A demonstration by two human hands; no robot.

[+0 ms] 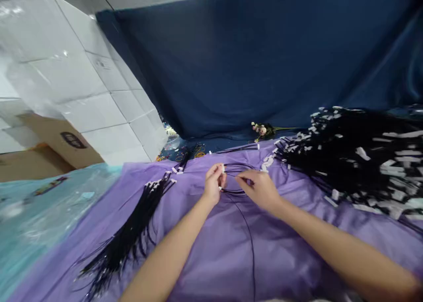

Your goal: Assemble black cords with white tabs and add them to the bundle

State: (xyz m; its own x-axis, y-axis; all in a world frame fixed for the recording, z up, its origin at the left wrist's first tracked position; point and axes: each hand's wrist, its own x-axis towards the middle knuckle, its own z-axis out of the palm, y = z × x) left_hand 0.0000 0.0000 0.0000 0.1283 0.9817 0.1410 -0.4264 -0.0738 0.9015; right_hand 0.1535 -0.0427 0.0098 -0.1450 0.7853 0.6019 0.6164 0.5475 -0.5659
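Steady the left hand (214, 184), fingers clamped on a white connector (223, 168); black wires (238, 165) loop toward the right hand (261, 188) over purple cloth (228, 253), probably best kept untangled (whether its fingers pinch one, I cannot tell).

Right in front of you, above the cloth (211, 258), the looped cords (235, 191) sit between your left hand (214, 184) and your right hand (259, 187), with a bundle of cords (135, 218) lying to their left and a larger heap of cords (350, 148) to their right. Behind your hands, past the cloth's far edge, a flower sprig (262, 129) lies before the hanging curtain (247, 64). To your far left, a carton (71, 139) stands behind a plastic sheet (36, 200).
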